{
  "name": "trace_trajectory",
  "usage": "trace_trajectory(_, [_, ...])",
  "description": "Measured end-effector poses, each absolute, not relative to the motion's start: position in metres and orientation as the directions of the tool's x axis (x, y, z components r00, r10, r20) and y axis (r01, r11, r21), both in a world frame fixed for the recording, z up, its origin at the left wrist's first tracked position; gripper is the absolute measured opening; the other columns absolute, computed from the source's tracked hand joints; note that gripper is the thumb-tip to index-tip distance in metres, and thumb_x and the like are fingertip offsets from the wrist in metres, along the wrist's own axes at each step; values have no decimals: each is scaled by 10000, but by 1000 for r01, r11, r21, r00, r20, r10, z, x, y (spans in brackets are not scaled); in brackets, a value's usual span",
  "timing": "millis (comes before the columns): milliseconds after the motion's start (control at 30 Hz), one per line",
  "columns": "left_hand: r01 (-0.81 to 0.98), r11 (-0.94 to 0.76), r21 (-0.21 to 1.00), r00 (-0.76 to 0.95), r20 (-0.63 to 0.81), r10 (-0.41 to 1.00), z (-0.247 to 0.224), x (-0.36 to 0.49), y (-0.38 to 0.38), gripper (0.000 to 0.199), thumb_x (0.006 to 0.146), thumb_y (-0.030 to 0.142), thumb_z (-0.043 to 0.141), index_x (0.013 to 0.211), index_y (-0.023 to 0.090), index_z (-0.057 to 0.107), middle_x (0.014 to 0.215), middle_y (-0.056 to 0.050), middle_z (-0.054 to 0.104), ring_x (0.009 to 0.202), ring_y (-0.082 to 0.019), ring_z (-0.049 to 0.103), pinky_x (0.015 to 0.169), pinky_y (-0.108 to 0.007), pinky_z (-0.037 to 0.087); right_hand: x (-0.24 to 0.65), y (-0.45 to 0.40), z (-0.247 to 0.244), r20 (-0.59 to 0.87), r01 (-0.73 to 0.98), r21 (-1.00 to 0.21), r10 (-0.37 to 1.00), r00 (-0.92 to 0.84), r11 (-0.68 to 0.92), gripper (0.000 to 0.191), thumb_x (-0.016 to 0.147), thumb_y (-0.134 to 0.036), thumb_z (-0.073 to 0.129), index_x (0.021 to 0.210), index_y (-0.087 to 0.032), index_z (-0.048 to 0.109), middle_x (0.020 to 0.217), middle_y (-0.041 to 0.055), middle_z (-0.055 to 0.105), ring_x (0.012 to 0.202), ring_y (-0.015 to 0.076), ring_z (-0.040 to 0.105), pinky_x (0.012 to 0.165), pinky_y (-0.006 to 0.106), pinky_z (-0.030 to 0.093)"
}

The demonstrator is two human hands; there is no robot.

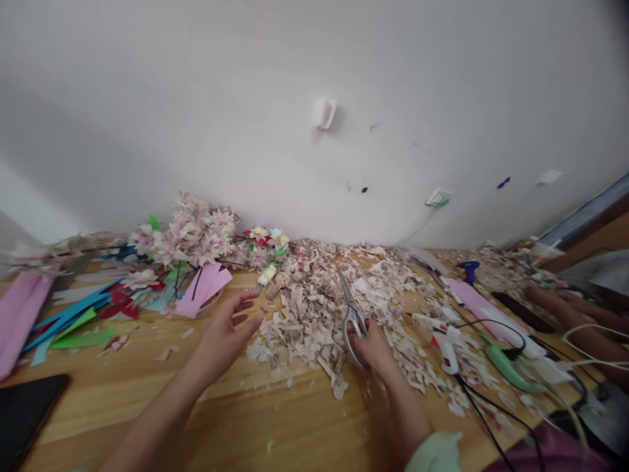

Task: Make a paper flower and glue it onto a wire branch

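Observation:
Grey metal scissors lie over a heap of pale paper scraps, their blades pointing toward the wall. My right hand has its fingers at the scissors' handle loops and grips them. Left of the heap, my left hand hovers above the wooden table, fingers apart and nothing in them. Just beyond it is a small pale yellow roll. Pale paper flowers with pink centres stand in a cluster at the back left.
Pink, blue and green paper strips lie on the left, near a dark tablet. On the right are a white glue gun, a blue glue gun, cables and a green object. Another person's arms rest at the far right.

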State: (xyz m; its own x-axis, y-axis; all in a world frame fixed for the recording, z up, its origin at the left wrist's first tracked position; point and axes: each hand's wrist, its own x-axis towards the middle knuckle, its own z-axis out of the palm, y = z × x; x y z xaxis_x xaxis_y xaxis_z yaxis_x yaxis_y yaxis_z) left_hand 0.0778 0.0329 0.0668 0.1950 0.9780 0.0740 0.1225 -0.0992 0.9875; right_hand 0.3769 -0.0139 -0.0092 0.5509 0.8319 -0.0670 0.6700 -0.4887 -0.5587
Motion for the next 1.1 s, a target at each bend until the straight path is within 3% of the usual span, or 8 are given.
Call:
trace_trajectory(133, [132,-84,988,216,54,975,68,78,32,415,618,399,618,979,203,559,1119,-98,582,1095,-263,528,883,-438,457,374,-15,-14,-46,688,-523,823,566,-503,255,663,-228,613,889,-180,506,871,85,663,786,221,613,605,246,392])
trace_trajectory(300, [125,-104,987,207,76,975,67,78,30,406,619,390,620,974,201,566,1091,-93,601,1084,-262,538,877,-436,464,373,-12,-12,-43,692,-505,815,578,-517,192,676,-194,593,851,-178,516,819,76,662,724,200,604,579,235,377])
trace_trajectory(867, [111,-104,988,206,80,975,71,80,27,414,612,411,630,962,198,575,1065,-96,611,1067,-273,545,876,-447,456,376,-20,-13,-128,646,-592,848,515,-482,166,649,-130,557,795,-191,507,755,36,648,709,193,615,597,238,412])
trace_trajectory(1100, [118,-93,989,211,66,975,72,80,27,426,614,420,621,969,193,571,1074,-105,610,1073,-271,546,876,-442,457,372,-22,-9,-104,627,-623,844,526,-468,233,670,-190,588,877,-205,481,822,33,657,769,198,625,632,247,414])
